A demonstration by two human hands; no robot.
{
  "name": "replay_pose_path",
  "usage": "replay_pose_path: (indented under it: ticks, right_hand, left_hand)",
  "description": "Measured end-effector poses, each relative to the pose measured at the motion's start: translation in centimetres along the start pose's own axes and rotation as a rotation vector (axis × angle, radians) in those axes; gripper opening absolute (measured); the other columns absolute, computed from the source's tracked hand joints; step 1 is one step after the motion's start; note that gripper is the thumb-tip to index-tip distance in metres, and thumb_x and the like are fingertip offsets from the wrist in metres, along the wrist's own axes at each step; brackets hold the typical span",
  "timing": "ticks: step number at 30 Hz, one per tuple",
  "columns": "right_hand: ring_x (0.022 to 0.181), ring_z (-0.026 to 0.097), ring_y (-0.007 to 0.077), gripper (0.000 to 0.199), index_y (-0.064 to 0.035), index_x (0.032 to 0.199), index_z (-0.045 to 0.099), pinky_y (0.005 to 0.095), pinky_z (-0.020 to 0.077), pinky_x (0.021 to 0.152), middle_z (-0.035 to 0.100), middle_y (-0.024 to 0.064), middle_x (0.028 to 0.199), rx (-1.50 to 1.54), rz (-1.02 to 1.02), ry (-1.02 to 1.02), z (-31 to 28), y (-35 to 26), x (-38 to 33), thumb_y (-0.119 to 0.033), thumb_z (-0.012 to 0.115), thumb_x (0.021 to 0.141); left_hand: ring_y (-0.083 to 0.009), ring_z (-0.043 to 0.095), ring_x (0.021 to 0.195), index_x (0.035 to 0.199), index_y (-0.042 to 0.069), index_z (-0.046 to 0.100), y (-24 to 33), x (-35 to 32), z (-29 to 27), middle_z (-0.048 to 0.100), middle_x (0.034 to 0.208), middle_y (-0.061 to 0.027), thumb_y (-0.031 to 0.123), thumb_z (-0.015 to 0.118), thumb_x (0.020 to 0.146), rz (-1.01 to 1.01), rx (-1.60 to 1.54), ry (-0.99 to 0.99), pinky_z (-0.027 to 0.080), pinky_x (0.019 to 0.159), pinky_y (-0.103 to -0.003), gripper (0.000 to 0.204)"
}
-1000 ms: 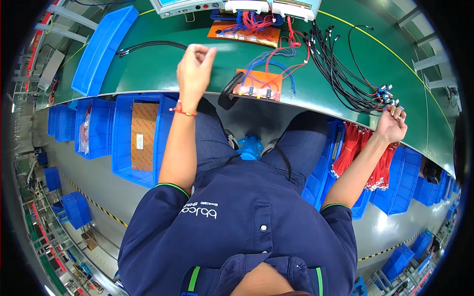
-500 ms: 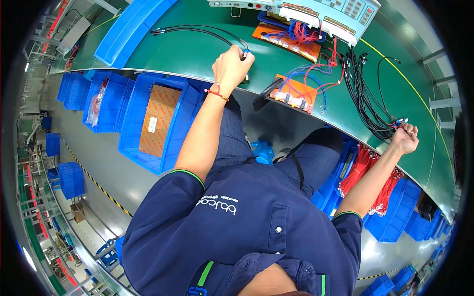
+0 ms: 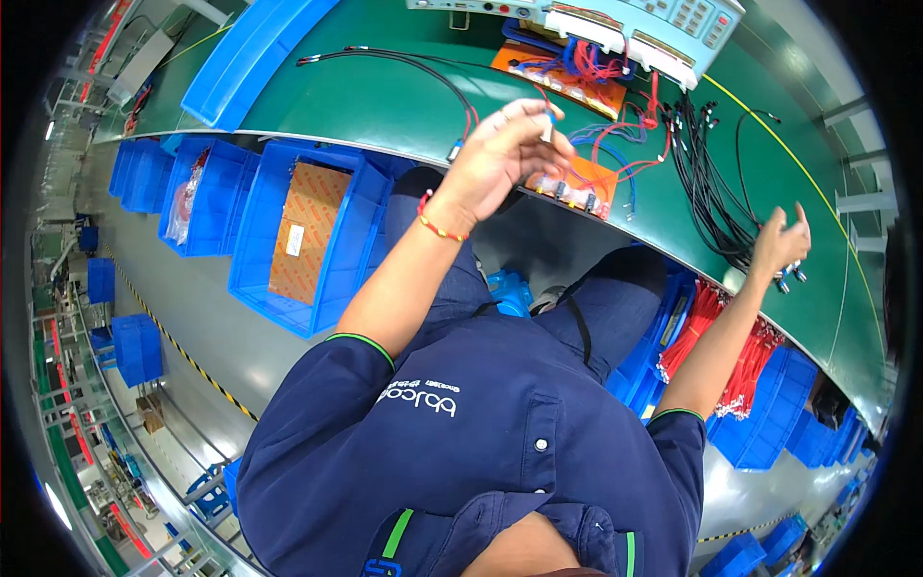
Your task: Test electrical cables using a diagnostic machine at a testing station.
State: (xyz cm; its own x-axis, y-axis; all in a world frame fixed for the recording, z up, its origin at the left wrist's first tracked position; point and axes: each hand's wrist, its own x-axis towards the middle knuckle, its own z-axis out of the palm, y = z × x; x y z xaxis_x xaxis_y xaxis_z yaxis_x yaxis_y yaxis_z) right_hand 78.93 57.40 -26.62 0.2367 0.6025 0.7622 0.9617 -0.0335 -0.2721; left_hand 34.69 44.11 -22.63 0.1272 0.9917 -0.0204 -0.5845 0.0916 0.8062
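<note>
My left hand (image 3: 500,159) is raised over the table's front edge, pinching the small blue-and-white connector (image 3: 548,127) of a black cable with red wire between fingertips and thumb. Another black cable (image 3: 423,72) with red wires lies to its left, its connector (image 3: 456,150) near the table edge. Over on the right, my right hand (image 3: 781,242) is open, fingers apart, above the near end of a bundle of black cables (image 3: 707,192). Several small connectors (image 3: 790,275) show just below that hand. An orange fixture board (image 3: 585,183) sits just right of my left hand.
Behind stand a second orange board (image 3: 567,88) and a pale tester box (image 3: 663,29), joined by red and blue wires (image 3: 601,60). A blue bin (image 3: 231,77) lies on the green table (image 3: 385,115) at left. Below the edge hang blue bins (image 3: 336,279) and red wire bundles (image 3: 716,346).
My left hand has moved right with a connector, leaving the other cable lying at the table edge. My right hand has opened from the bundle's end and lifted slightly.
</note>
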Motion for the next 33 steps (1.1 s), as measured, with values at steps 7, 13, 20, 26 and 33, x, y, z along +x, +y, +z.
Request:
replay_pose_path:
  ticks: [7, 13, 20, 26, 33]
  right_hand:
    - [0.097, 0.056, 0.0186, 0.041, -0.0023, 0.125, 0.05, 0.0318, 0.0448, 0.089, 0.057, 0.0099, 0.107, 0.985, -0.09, -0.68, -10.7, -16.6, -10.2, -0.015, 0.064, 0.088]
    - [0.097, 0.058, 0.0168, 0.043, 0.0008, 0.126, 0.043, 0.0315, 0.0462, 0.089, 0.056, 0.0108, 0.115, 1.546, 0.484, -0.841, -13.0, -19.5, -14.5, -0.008, 0.063, 0.089]
    - [0.098, 0.054, 0.0132, 0.023, -0.0005, 0.111, 0.051, 0.0302, 0.0427, 0.09, 0.056, 0.0066, 0.106, 1.576, 0.485, -1.129, -13.6, -17.2, -15.7, -0.012, 0.059, 0.093]
    - [0.103, 0.054, 0.0131, 0.024, -0.0022, 0.113, 0.051, 0.03, 0.0422, 0.093, 0.056, 0.0058, 0.109, 1.68, 0.564, -1.072, -13.9, -17.3, -15.8, -0.012, 0.06, 0.093]
    - [0.079, 0.059, 0.0133, 0.023, 0.0008, 0.115, 0.054, 0.0277, 0.0482, 0.075, 0.061, 0.0062, 0.09, 1.617, 0.499, -1.055, -13.4, -13.7, -14.7, -0.013, 0.054, 0.096]
  left_hand:
    - [-0.0185, 0.062, 0.099, 0.109, 0.004, 0.055, -5.8, -1.3, 6.7, 0.064, 0.112, -0.014, 0.022, 0.052, 0.099, -0.022, 0.074, -0.087, 0.047, 0.092, -0.032, 0.021]
    - [-0.0142, 0.055, 0.107, 0.115, -0.003, 0.059, -7.4, -2.9, 8.9, 0.058, 0.121, -0.0099, 0.026, 0.051, 0.1, -0.052, 0.016, -0.074, 0.043, 0.095, -0.029, 0.033]
    - [-0.0153, 0.048, 0.121, 0.125, 0.0, 0.056, -6.6, -3.4, 9.7, 0.056, 0.129, -0.0109, 0.036, 0.03, 0.105, -0.026, 0.198, -0.116, 0.031, 0.104, -0.031, 0.049]
    - [-0.0162, 0.048, 0.121, 0.129, 0.0, 0.053, -6.8, -3.6, 9.8, 0.056, 0.129, -0.0116, 0.037, 0.032, 0.105, -0.058, 0.146, -0.143, 0.032, 0.104, -0.032, 0.05]
    - [-0.0222, 0.056, 0.114, 0.113, -0.001, 0.059, -6.6, -3.3, 8.5, 0.063, 0.116, -0.0162, 0.033, 0.035, 0.104, -0.005, 0.078, -0.12, 0.039, 0.104, -0.036, 0.042]
